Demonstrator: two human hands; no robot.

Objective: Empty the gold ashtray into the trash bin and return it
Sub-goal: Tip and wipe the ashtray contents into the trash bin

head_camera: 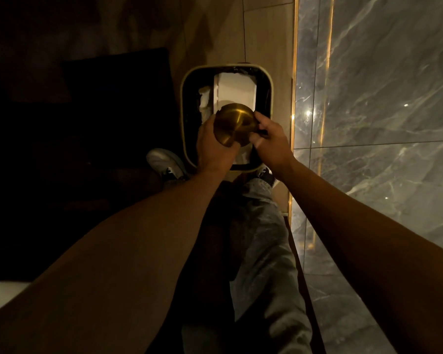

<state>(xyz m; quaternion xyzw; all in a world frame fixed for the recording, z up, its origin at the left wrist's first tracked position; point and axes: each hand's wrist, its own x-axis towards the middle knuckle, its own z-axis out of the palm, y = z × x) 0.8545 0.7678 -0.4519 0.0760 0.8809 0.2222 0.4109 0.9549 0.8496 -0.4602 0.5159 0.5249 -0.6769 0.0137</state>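
Observation:
The gold ashtray (233, 123) is round and brushed metal, held upside down or tilted over the trash bin (187, 98), with its smooth underside facing me. My left hand (212, 146) grips its left and lower edge. My right hand (269, 139) pinches its right edge, with something dark between the fingers. The bin is rectangular with a pale rim and a dark liner, and holds a white box and crumpled white paper. The ashtray's inside is hidden.
A grey marble wall (381, 111) with a lit gold strip runs along the right. Dark furniture (100, 111) stands left of the bin. My shoes (164, 162) and trouser legs are at the bin's near side on a wooden floor (266, 34).

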